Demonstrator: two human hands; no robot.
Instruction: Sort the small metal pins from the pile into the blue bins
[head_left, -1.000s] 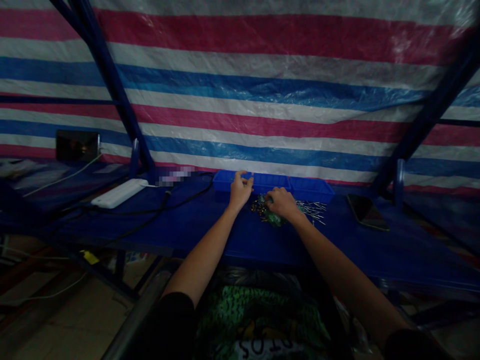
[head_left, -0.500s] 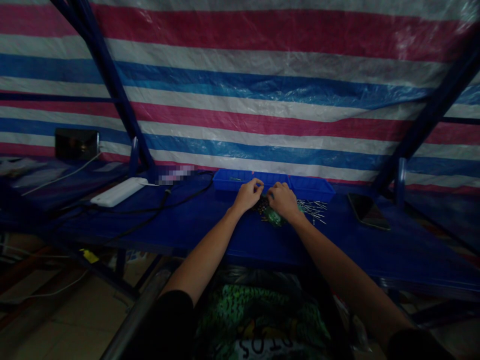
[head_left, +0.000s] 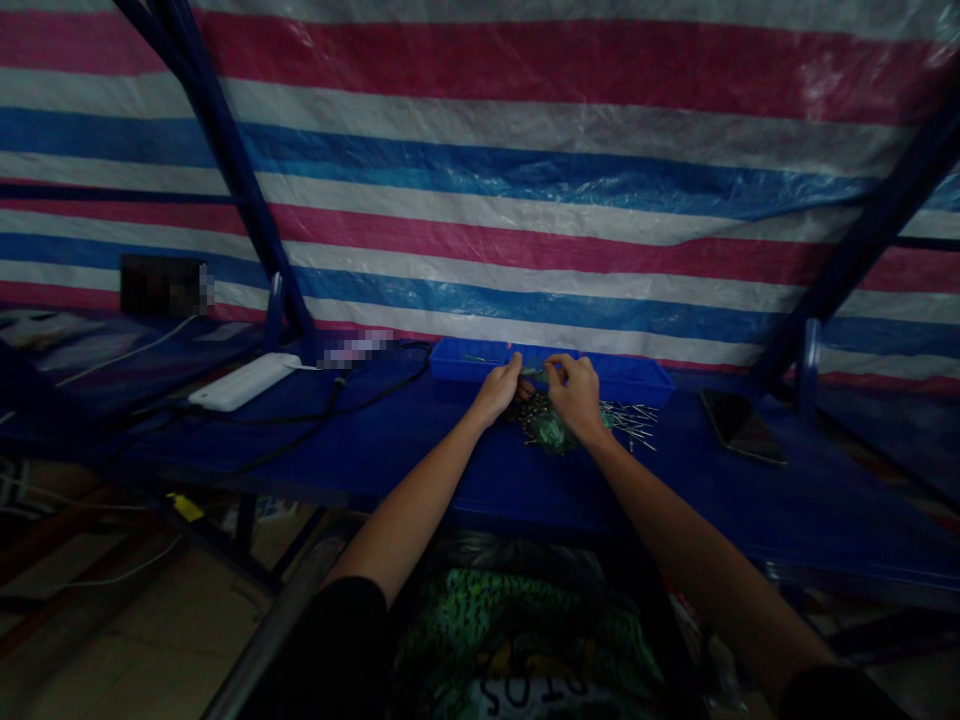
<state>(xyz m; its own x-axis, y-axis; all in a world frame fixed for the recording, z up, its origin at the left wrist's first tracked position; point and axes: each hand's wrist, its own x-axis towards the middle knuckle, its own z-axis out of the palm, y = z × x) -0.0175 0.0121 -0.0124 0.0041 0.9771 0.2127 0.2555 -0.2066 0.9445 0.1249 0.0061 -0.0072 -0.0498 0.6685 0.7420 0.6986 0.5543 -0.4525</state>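
Observation:
My left hand [head_left: 496,393] is closed, thumb up, in front of a blue compartment tray [head_left: 634,383]. Facing it, my right hand [head_left: 577,395] makes a pinch with thumb and forefinger. Something small, thin and pale shows between the two hands, too small and dim to name. Below them on the table lies a heap of small dark and brass-coloured parts [head_left: 531,408]. A crumpled green clear plastic bag [head_left: 553,434] lies against the heap. Thin metal pins or screws [head_left: 637,422] are spread right of my right hand. The tray's left compartment holds a few thin pieces.
A dark phone [head_left: 742,425] lies on the blue table [head_left: 480,490] at the right. At the left are a white power strip [head_left: 246,382], black cables [head_left: 375,398] and a dark screen-like object [head_left: 161,286]. Blue frame posts [head_left: 251,190] and a striped sheet [head_left: 525,180] stand behind.
My right hand has risen from the heap towards the tray and now pinches near my left hand. My left hand has turned slightly, and a pale thin piece shows between them.

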